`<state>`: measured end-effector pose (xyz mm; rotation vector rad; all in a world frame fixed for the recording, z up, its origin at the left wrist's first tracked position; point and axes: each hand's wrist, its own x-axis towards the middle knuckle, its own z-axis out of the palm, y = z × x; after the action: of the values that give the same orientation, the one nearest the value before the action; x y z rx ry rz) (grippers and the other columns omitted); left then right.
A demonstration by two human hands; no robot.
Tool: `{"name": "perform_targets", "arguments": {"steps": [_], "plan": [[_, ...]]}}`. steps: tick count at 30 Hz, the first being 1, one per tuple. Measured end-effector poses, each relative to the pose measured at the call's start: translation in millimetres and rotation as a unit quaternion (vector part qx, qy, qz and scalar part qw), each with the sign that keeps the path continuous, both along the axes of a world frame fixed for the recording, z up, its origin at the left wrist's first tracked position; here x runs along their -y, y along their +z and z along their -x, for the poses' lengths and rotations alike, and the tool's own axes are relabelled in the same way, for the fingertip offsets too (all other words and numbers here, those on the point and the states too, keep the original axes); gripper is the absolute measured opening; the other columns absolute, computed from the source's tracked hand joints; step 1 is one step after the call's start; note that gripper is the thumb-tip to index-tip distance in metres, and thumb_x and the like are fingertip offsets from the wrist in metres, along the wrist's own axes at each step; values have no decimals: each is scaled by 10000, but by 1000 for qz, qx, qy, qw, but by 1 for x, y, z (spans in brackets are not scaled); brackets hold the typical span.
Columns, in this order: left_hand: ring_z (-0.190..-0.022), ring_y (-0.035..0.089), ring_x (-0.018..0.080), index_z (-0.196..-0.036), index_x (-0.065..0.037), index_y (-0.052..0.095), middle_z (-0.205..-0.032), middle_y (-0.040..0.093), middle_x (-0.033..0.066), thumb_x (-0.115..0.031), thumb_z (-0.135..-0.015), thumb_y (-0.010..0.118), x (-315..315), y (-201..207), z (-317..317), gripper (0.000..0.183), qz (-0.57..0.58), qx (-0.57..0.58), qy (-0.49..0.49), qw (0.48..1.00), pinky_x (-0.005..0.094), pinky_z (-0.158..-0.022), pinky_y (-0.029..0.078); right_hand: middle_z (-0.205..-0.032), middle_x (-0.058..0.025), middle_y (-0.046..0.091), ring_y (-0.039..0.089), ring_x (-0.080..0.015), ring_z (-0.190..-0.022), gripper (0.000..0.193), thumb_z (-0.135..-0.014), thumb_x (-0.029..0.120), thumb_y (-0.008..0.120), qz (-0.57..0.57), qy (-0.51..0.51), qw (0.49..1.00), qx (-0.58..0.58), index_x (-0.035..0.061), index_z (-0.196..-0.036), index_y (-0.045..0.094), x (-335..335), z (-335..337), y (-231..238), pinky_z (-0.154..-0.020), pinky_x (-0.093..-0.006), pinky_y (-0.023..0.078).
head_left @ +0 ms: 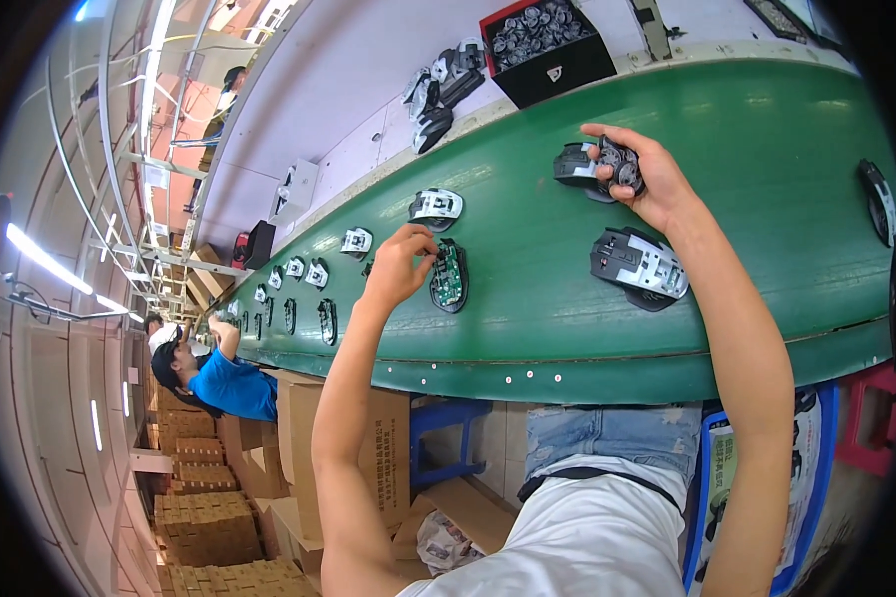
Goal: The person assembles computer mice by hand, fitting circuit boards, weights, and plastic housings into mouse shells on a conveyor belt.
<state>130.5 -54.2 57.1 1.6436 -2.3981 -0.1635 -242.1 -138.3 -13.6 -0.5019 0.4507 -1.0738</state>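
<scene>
My left hand (pixel 400 267) reaches over a mouse base with a green circuit board (pixel 450 279). Its thumb and fingers are pinched together at the board's upper left edge; whatever lies between them is too small to make out. A cluster of small dark wheels (pixel 621 169) sits in my right hand (pixel 659 185), its fingers curled round them and the index finger stretched out. Partly behind that hand lies a black-and-silver mouse shell (pixel 573 164). Closer to me is another mouse shell (pixel 637 267), and beyond my left hand rests a silver-and-black shell (pixel 436 207).
The parts lie on a green conveyor belt (pixel 528 318), with more shells and bases in rows to the left. A black-and-red box (pixel 558 75) of dark wheels stands at the far side beside piled shells (pixel 448 85). A person in blue (pixel 231 386) works at left, near cardboard boxes (pixel 358 448).
</scene>
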Motion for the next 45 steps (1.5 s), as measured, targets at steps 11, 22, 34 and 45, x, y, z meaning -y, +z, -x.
{"name": "perform_targets", "arguments": {"steps": [11, 22, 34, 45], "plan": [[-889, 689, 334, -999, -27, 635, -980, 694, 151, 49, -751, 740, 4, -4, 2, 280, -8, 10, -8, 1000, 416, -762, 541, -924, -52, 615, 583, -91, -681, 345, -1018, 247, 532, 7, -9, 1000, -14, 19, -1271, 591, 6, 2, -4, -410, -192, 375], [-977, 680, 330, -1007, -20, 736, -1050, 724, 125, 20, -773, 736, 22, 12, -6, 237, -76, 83, -65, 992, 403, -852, 556, -918, -49, 621, 581, -90, -672, 335, -1014, 234, 540, 10, -11, 1000, -11, 13, -1262, 589, 3, 0, -3, -414, -193, 374], [-958, 720, 264, -1068, -35, 731, -990, 765, 106, -40, -720, 824, 34, 15, -10, 360, -150, 10, 38, 988, 355, -865, 548, -950, -41, 604, 561, -70, -679, 394, -1018, 225, 522, 14, -31, 999, -42, 6, -1346, 543, 6, -3, 0, -392, -163, 362], [-930, 707, 301, -1001, -37, 737, -988, 748, 110, -93, -785, 792, 0, -35, 8, 230, 22, -131, 13, 991, 379, -837, 552, -932, -60, 596, 568, -106, -683, 211, -1020, 215, 515, 66, -23, 993, -91, 76, -1169, 566, -14, -20, 31, -392, -189, 359]]}}
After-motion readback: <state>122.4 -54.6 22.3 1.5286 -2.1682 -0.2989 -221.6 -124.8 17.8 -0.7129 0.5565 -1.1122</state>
